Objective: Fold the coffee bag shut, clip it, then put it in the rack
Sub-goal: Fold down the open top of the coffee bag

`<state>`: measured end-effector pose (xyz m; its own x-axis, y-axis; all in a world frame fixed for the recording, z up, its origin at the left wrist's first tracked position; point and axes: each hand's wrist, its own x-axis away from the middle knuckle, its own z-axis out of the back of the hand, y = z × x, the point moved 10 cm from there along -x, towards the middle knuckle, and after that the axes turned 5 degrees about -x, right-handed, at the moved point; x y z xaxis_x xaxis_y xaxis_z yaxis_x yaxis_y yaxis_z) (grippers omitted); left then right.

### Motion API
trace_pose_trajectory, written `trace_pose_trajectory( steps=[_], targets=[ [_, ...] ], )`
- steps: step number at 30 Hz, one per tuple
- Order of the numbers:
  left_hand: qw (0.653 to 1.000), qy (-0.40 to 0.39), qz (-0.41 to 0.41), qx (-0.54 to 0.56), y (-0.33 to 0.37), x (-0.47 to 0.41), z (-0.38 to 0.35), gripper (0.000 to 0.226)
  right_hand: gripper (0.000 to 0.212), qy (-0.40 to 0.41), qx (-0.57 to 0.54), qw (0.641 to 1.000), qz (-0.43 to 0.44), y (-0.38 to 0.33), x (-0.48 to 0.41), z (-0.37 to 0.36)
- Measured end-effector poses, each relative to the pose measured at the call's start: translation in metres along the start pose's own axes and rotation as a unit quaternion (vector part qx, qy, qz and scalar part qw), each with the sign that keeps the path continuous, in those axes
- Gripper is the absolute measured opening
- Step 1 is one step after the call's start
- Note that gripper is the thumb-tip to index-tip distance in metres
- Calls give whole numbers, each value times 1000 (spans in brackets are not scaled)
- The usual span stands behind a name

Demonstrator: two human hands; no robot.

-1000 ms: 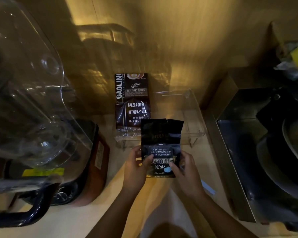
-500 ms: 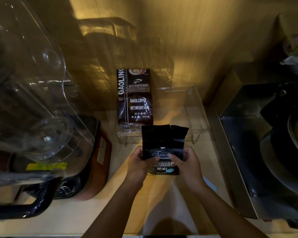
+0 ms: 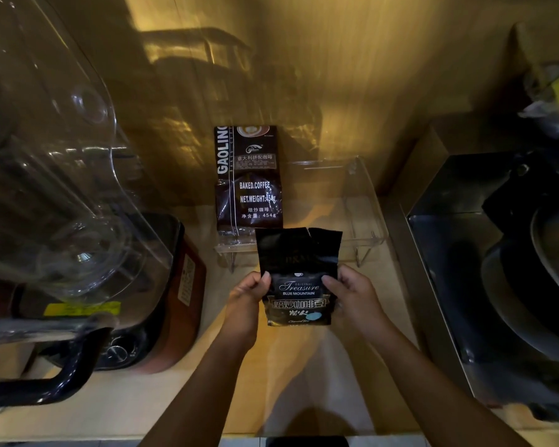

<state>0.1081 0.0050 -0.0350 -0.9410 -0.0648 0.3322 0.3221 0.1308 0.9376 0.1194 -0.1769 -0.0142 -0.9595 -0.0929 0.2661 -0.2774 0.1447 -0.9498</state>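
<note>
A small black coffee bag [image 3: 299,279] marked "Treasure Blue Mountain" stands upright above the counter, held between both hands. Its top edge is unfolded and torn open with a notch in the middle. My left hand [image 3: 244,301] pinches the bag's left side, thumb on the front. My right hand [image 3: 352,298] grips the right side the same way. Just behind the bag stands a clear acrylic rack [image 3: 365,221], with a larger dark "Gaoling" coffee bag [image 3: 249,179] upright in its left part. No clip is visible.
A blender with a clear jug [image 3: 55,175] and dark base [image 3: 162,301] fills the left. A steel box [image 3: 439,269] holding black pans [image 3: 536,269] stands at the right. The wooden counter [image 3: 304,375] lies under my arms; a wall is behind the rack.
Both hands slid up the small bag's sides, from near its bottom to its middle. The bag itself stays upright in front of the rack.
</note>
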Motion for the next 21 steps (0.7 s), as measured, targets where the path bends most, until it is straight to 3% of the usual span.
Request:
trace_pose_trajectory(
  steps=[4, 7, 11, 14, 17, 21],
  targets=[
    [986, -23, 64, 155, -16, 0, -12, 18, 38, -20, -144, 988, -52, 10, -2, -4],
    [985, -25, 80, 153, -17, -1, -12, 17, 37, -21, -189, 978, -83, 14, -1, -5],
    [998, 4, 49, 47, -4, -2, -5, 19, 14, 18, -105, 993, -52, 9, -5, 9],
    [1000, -2, 10, -1, 5, 0, -2, 20, 49, 0, -55, 997, -45, 6, -7, 15],
    [1000, -20, 4, 24, 4, 2, -6, 9, 51, -56, -44, 995, -70, 7, -3, 1],
    [1000, -13, -3, 20, 5, 3, -8, 38, 44, -82, -67, 991, -84, 11, -2, -11]
  ],
)
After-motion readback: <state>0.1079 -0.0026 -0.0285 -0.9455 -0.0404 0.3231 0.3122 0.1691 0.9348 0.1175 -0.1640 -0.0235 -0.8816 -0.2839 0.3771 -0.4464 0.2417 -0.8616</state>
